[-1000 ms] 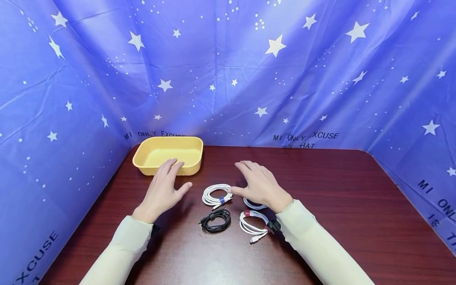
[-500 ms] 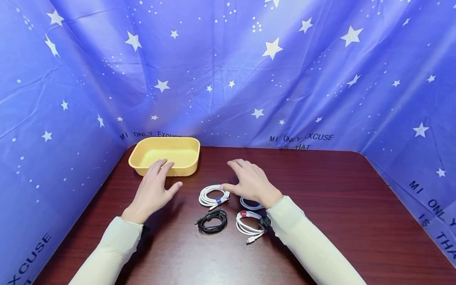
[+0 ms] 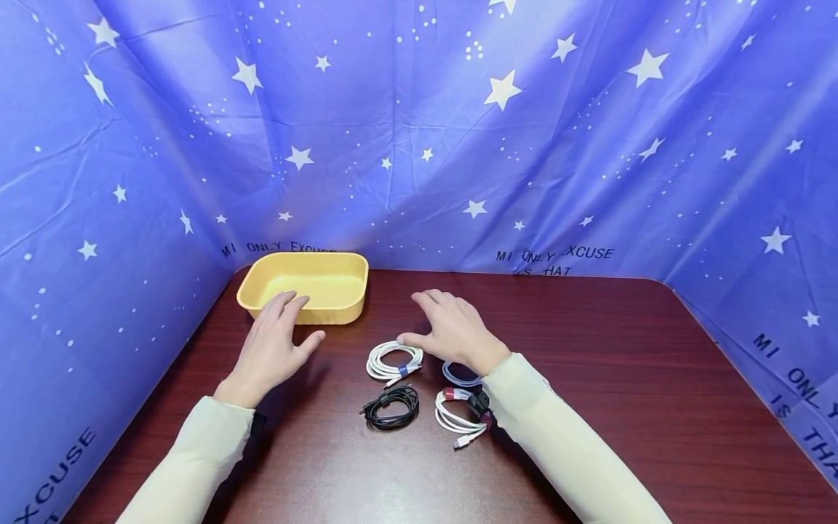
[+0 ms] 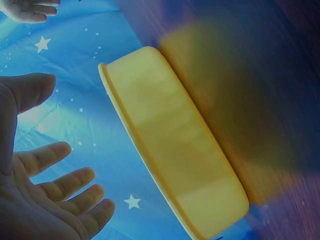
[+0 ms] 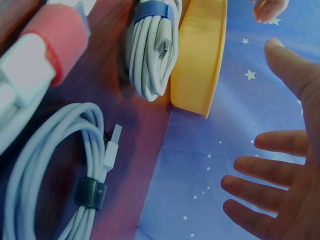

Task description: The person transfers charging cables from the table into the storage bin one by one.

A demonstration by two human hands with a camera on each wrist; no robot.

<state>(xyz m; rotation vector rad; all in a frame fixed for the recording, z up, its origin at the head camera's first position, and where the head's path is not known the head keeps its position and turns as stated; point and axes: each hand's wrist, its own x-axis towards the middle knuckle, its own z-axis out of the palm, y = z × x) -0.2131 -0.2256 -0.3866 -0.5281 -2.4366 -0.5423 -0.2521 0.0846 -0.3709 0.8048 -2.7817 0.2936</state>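
Blue-banded cable [image 3: 390, 374] lies below and left of the right hand [image 3: 458, 331].

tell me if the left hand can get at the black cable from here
Probably yes: the left hand is open with nothing in its grip, and the head view shows no object between it and the black cable, which lies uncovered on the table.

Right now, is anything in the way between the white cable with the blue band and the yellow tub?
Nothing that I can see. In the head view, only table shows between the white cable and the yellow tub. The left hand is left of that gap, the right hand right of it.
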